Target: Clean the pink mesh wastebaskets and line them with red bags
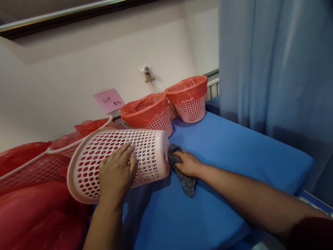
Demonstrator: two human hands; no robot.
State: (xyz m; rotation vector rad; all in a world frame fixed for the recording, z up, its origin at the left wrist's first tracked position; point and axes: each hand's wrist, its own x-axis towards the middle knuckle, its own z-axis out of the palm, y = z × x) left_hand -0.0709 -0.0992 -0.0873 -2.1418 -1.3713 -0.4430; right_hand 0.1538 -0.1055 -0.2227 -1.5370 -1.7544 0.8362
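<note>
A pale pink perforated plastic wastebasket (148, 152) lies on its side, its rim to the left and its base to the right. My left hand (117, 170) is closed against the near side of it, fingers bent over the holes and fingertips partly hidden. At the base, my right hand (188, 163) grips a dark grey cloth (187, 182) and presses it against the bottom of the wastebasket. Part of the cloth hangs down onto the blue mattress (208, 211).
Two wastebaskets with red liners, a nearer one (158, 123) and a farther one (192, 109), stand along the wall. Red plastic bags (39, 215) and another basket fill the left side. A blue curtain (273, 69) hangs on the right. A pink note (109, 100) is on the wall.
</note>
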